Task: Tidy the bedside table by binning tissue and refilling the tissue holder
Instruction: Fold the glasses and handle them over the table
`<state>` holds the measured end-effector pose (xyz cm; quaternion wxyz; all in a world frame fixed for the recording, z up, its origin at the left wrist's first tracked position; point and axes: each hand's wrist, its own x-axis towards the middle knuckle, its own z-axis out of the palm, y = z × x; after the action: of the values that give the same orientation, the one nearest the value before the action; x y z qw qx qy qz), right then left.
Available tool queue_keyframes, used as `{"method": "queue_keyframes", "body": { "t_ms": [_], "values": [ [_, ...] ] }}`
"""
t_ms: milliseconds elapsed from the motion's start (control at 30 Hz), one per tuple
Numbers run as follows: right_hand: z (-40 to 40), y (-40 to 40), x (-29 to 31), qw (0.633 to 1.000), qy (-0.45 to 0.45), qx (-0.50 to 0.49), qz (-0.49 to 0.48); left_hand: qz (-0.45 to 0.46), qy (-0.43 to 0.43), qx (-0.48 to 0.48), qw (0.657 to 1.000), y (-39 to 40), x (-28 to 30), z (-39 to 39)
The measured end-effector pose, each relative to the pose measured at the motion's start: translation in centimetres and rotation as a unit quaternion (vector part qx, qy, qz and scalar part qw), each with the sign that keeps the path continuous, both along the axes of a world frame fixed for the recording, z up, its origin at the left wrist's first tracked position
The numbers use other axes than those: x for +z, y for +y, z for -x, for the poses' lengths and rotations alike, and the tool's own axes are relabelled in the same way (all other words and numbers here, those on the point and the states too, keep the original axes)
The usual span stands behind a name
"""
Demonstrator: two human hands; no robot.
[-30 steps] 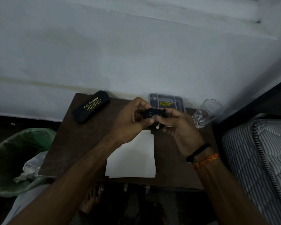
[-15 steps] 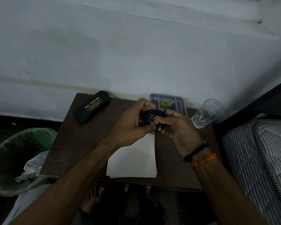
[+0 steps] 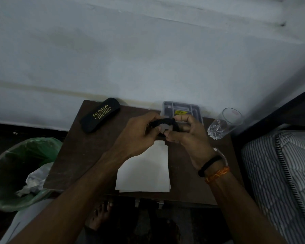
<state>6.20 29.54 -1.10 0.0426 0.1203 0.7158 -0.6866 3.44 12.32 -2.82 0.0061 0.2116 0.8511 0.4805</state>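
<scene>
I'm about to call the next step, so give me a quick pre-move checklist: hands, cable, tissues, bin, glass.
1. Both hands busy: left hand and right hand both grip the black cable bundle. Not ok, neither is free.
2. Cable fully coiled: cannot tell.
3. White tissue stack flat on the table: ok.
4. Green-lined bin open beside the table: ok.
5. Glass clear of the right hand: ok, but close.
</scene>
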Motion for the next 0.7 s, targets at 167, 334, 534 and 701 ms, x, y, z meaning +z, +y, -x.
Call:
{"method": "queue_keyframes", "body": {
  "t_ms": [167, 334, 534, 701],
  "values": [
    [0.8, -1.4, -1.4, 0.996, 0.004, -0.001, -0.086, 0.012, -0.135, 0.049, 0.99, -2.5, -0.6, 0.6],
    [0.3, -2.4, -2.7, 0.996, -0.035, 0.01, -0.081, -0.037, -0.264, 0.082, 0.96, -2.7, -1.2, 1.1],
    [1.1, -4.2, -3.8, 0.996, -0.067, -0.041, -0.048, -0.052, -0.308, 0.131, 0.941, -3.5, -1.6, 1.7],
    [2.5, -6.1, -4.7, 0.993, -0.081, -0.073, -0.047, 0.024, -0.282, 0.179, 0.942, -5.2, -1.4, 1.9]
  ]
}}
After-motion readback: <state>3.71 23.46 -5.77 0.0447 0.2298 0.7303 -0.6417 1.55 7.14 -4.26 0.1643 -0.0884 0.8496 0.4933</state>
